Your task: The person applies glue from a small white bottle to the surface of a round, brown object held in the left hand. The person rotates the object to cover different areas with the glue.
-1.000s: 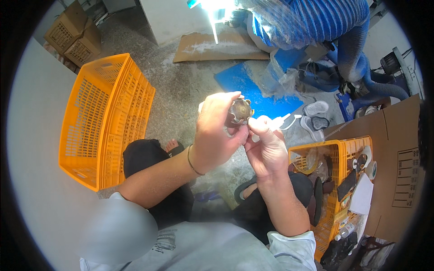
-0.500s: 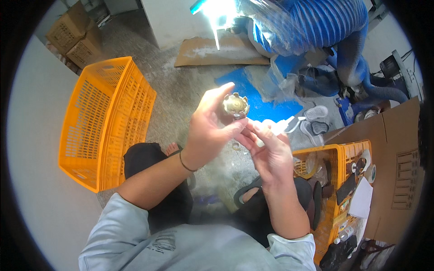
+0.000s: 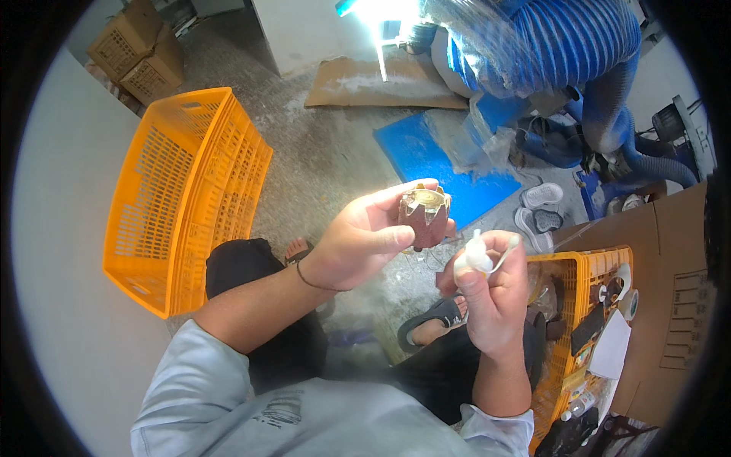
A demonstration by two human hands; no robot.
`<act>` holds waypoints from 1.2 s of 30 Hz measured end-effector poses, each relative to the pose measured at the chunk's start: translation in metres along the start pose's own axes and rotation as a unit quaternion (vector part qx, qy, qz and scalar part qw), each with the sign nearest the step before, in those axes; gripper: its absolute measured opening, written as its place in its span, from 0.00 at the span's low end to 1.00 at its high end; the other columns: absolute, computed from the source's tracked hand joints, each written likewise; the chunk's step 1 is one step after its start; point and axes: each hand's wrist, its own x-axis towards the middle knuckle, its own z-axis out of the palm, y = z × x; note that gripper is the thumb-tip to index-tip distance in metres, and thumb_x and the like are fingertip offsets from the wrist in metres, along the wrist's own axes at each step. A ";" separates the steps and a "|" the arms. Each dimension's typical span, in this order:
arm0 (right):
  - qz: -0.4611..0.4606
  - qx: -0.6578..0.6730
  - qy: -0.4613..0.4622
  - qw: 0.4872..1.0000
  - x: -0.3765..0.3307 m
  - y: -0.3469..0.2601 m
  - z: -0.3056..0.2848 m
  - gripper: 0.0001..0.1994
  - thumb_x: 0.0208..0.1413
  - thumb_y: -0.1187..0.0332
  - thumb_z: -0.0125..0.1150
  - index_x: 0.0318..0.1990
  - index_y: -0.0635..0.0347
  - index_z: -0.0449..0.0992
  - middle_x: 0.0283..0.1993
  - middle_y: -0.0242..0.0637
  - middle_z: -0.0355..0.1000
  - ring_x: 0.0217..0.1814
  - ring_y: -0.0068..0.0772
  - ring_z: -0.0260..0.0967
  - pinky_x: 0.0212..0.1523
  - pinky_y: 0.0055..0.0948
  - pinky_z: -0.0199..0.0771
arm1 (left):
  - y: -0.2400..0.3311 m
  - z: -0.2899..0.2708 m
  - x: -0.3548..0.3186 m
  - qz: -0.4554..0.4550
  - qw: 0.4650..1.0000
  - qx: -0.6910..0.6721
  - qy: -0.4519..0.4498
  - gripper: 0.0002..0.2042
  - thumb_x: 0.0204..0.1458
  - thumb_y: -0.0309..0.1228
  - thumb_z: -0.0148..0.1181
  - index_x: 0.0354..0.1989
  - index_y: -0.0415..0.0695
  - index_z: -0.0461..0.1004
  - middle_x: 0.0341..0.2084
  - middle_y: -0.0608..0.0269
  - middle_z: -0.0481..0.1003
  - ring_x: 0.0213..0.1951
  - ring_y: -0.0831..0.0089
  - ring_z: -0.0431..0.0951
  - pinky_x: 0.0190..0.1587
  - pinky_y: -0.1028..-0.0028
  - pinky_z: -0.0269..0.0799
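Observation:
Held in front of me is a short reddish-brown cylinder (image 3: 423, 221), seemingly wrapped in sandpaper, with jagged teeth around its pale yellowish end. The fingers and thumb of my left hand (image 3: 365, 236) grip it from the left side, that end turned up toward me. My right hand (image 3: 495, 301) is closed around a small white squeeze bottle (image 3: 474, 255) with a narrow nozzle and a looped strap. Nozzle up, the bottle stands a little to the right of the cylinder, apart from it. Fingers hide most of its body.
Stacked orange crates (image 3: 183, 206) stand at the left. Another orange crate (image 3: 582, 305) at the right holds tape, papers and a clear bottle. Beyond my hands lie a blue sheet (image 3: 434, 164) and grey shoes (image 3: 542, 196). A ribbed blue hose (image 3: 567, 46) and bright lamp (image 3: 377, 11) are at the back.
My right hand has drawn away from the cylinder, right and toward me, with the white bottle now upright. My left hand has lowered the cylinder and tilted it, showing its brown side.

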 end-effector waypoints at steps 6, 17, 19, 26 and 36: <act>-0.182 -0.250 -0.006 0.951 0.004 -0.015 -0.005 0.11 0.60 0.73 0.65 0.48 0.67 0.74 0.42 0.44 0.77 0.40 0.31 0.74 0.44 0.25 0.74 | -0.004 0.000 -0.005 -0.008 0.999 0.048 0.012 0.39 0.50 0.21 0.70 0.71 0.33 0.58 0.61 0.46 0.71 0.62 0.56 0.74 0.66 0.58 0.69; -0.282 -0.346 0.003 0.895 -0.002 -0.026 -0.011 0.22 0.45 0.81 0.74 0.51 0.64 0.79 0.41 0.47 0.79 0.39 0.45 0.79 0.40 0.34 0.79 | -0.009 0.001 -0.011 0.172 0.903 0.390 -0.047 0.35 0.47 0.15 0.69 0.66 0.29 0.65 0.63 0.45 0.70 0.59 0.66 0.74 0.63 0.67 0.69; -0.299 -0.372 0.005 0.879 -0.003 -0.026 -0.013 0.22 0.45 0.81 0.74 0.50 0.64 0.79 0.41 0.47 0.79 0.39 0.45 0.79 0.40 0.34 0.79 | -0.008 0.000 -0.011 0.188 0.876 0.443 -0.035 0.34 0.46 0.17 0.70 0.65 0.30 0.67 0.62 0.47 0.71 0.58 0.67 0.75 0.61 0.69 0.70; -0.269 -0.384 -0.028 0.883 -0.007 -0.026 -0.013 0.18 0.47 0.82 0.70 0.49 0.66 0.79 0.42 0.49 0.79 0.43 0.47 0.79 0.45 0.35 0.78 | -0.007 0.000 -0.015 0.219 0.811 0.543 -0.007 0.31 0.46 0.24 0.74 0.62 0.35 0.73 0.58 0.52 0.75 0.55 0.69 0.77 0.52 0.73 0.72; -0.263 -0.392 -0.033 0.881 -0.004 -0.025 -0.009 0.18 0.46 0.82 0.71 0.47 0.66 0.79 0.41 0.49 0.79 0.42 0.47 0.79 0.44 0.35 0.78 | -0.005 0.000 -0.014 0.246 0.789 0.562 -0.013 0.32 0.44 0.29 0.75 0.61 0.37 0.74 0.58 0.49 0.76 0.56 0.61 0.78 0.55 0.69 0.74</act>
